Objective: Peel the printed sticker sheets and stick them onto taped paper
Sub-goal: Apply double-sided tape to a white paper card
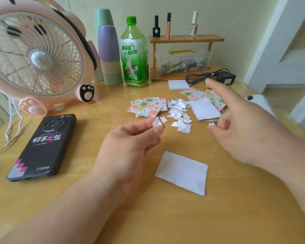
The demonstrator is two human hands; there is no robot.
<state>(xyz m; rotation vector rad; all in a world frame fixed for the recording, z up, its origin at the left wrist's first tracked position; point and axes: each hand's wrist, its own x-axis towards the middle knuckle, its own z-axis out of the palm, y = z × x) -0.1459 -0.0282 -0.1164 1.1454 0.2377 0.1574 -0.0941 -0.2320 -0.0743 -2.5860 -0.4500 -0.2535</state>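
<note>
Thumb & forefinger of L hand [130,143] pinch white paper scrap [156,123]; R hand [245,131] blurred, index out; I can't tell its grip; white paper sheet [182,172] lies just below.

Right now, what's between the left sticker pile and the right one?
A heap of small white paper scraps lies between the left sticker pile and the right pile, in the head view.

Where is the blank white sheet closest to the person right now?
The white sheet lies flat on the table in the head view, right of centre, beside the left hand and nearer the camera than the scrap pile.
</note>
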